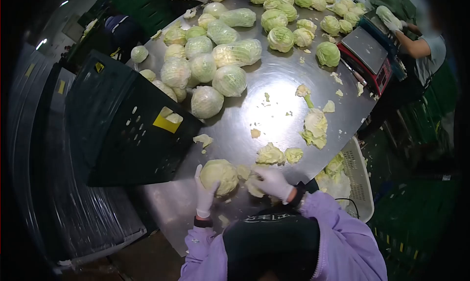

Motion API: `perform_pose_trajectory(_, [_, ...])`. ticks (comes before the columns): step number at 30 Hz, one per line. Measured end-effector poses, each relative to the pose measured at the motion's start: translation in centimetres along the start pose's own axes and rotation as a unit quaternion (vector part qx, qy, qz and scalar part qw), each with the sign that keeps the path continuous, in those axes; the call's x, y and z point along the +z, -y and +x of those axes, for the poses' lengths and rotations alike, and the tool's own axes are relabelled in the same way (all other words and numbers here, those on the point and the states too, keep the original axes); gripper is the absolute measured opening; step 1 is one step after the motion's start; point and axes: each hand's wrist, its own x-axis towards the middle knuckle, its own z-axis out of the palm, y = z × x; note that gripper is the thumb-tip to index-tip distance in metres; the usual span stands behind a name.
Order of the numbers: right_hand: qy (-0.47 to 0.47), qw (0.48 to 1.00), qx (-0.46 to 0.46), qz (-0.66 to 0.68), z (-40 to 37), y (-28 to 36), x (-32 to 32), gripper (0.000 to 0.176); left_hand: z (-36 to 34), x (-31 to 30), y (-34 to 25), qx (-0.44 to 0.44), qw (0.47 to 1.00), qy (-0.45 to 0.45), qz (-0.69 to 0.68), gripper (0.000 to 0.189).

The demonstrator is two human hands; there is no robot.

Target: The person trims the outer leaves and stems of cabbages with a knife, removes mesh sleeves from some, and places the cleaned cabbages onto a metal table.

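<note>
A pale, trimmed cabbage [219,176] rests at the near edge of the metal table, with my gloved left hand [204,196] wrapped round its left and near side. Just to its right, my gloved right hand [274,183] is closed on a pale cabbage leaf [254,187]; some of its fingers are hidden. Between the leaf and the cabbage lies another small leaf piece [243,171]. Beyond my right hand are loose leaves [270,154] and a larger torn leaf clump [315,126].
A dark green crate [132,134] stands at the left, beside several plastic-wrapped cabbages [207,102]. Unwrapped cabbages [281,39] lie at the back. A red scale [367,53] and a knife [353,72] are at right. A white basket [361,183] holds leaves. Co-workers stand around.
</note>
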Motion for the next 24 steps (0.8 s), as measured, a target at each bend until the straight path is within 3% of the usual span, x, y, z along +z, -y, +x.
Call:
perform_pose_trajectory(1, [0.005, 0.998, 0.070, 0.003, -0.4, 0.4, -2.0, 0.027, 0.2, -0.5, 0.1, -0.032, 0.993, -0.005, -0.113, 0.082])
perform_pose_trajectory(2, [0.031, 0.990, 0.129, -0.046, -0.9, 0.8, -4.9, 0.027, 0.3, -1.0, 0.1, -0.030, 0.993, -0.011, -0.110, 0.082])
perform_pose_trajectory(3, [0.011, 0.981, 0.182, -0.061, -2.3, -1.2, -6.5, 0.028, 0.4, -1.3, 0.1, -0.107, 0.949, 0.033, -0.295, 0.076])
perform_pose_trajectory(4, [-0.043, 0.981, 0.171, -0.086, -3.6, -3.1, -8.0, 0.028, 0.4, -1.5, 0.1, -0.174, 0.862, 0.079, -0.469, 0.071])
perform_pose_trajectory(5, [-0.071, 0.973, 0.158, -0.149, -4.5, -3.2, -10.1, 0.028, 0.6, -1.4, 0.7, -0.168, 0.864, 0.073, -0.469, 0.071])
perform_pose_trajectory(6, [-0.099, 0.961, 0.145, -0.212, -5.3, -2.3, -12.3, 0.029, 0.8, -0.8, 1.7, -0.142, 0.815, 0.117, -0.549, 0.070])
perform_pose_trajectory(7, [-0.080, 0.946, 0.196, -0.245, -5.8, -1.6, -13.7, 0.037, 0.6, 0.0, 2.2, -0.114, 0.756, 0.160, -0.624, 0.069])
perform_pose_trajectory(8, [-0.124, 0.949, 0.171, -0.236, -6.1, -1.1, -13.8, 0.037, 0.3, 0.9, 0.3, -0.095, 0.717, 0.206, -0.659, 0.067])
perform_pose_trajectory(9, [-0.169, 0.948, 0.148, -0.226, -6.4, -0.7, -14.0, 0.036, 0.0, 1.5, 0.4, -0.095, 0.716, 0.205, -0.660, 0.067])
perform_pose_trajectory(10, [-0.178, 0.961, 0.121, -0.173, -6.0, 0.6, -13.6, 0.033, -0.2, 2.1, 0.6, -0.008, 0.929, 0.224, -0.293, 0.064])
perform_pose_trajectory(11, [-0.190, 0.970, 0.094, -0.122, -5.2, 2.4, -12.7, 0.030, -0.2, 2.9, 0.6, 0.084, 0.968, 0.201, 0.127, 0.061])
perform_pose_trajectory(12, [-0.116, 0.982, 0.125, -0.086, -4.9, 3.8, -12.0, 0.031, -0.2, 3.7, 0.2, 0.090, 0.968, 0.202, 0.122, 0.061])
perform_pose_trajectory(13, [-0.048, 0.973, 0.210, 0.083, -3.7, 6.7, -11.7, 0.033, -0.4, 4.4, -0.8, 0.016, 0.972, 0.209, -0.110, 0.060])
perform_pose_trajectory(14, [-0.055, 0.950, 0.218, 0.216, -3.4, 6.6, -9.7, 0.036, -0.7, 4.9, -1.8, -0.059, 0.918, 0.206, -0.334, 0.058])
perform_pose_trajectory(15, [-0.002, 0.959, 0.194, 0.205, -3.0, 6.6, -9.0, 0.039, -0.9, 5.2, -2.7, -0.132, 0.810, 0.192, -0.537, 0.057])
perform_pose_trajectory(16, [0.023, 0.956, 0.207, 0.207, -2.1, 8.4, -9.2, 0.048, -0.8, 5.3, -3.3, -0.128, 0.810, 0.193, -0.539, 0.057])
perform_pose_trajectory(17, [-0.021, 0.992, 0.054, 0.110, -1.8, 8.1, -8.4, 0.059, -0.7, 5.2, -3.8, -0.116, 0.787, 0.235, -0.558, 0.062])
perform_pose_trajectory(19, [-0.043, 0.995, -0.001, 0.086, -1.2, 8.7, -8.0, 0.068, -0.6, 4.6, -4.8, -0.102, 0.763, 0.273, -0.576, 0.068])
perform_pose_trajectory(21, [-0.032, 0.997, -0.014, 0.066, -0.8, 8.8, -8.4, 0.070, -0.3, 4.0, -5.7, -0.209, 0.614, 0.305, -0.698, 0.081])
perform_pose_trajectory(22, [-0.026, 0.998, -0.026, 0.044, -0.7, 8.8, -8.7, 0.072, -0.3, 4.0, -6.7, -0.209, 0.612, 0.304, -0.699, 0.081])
perform_pose_trajectory(24, [-0.017, 0.998, -0.011, 0.062, -0.9, 8.1, -8.7, 0.073, -0.3, 4.4, -8.7, -0.286, 0.791, 0.209, -0.499, 0.091])
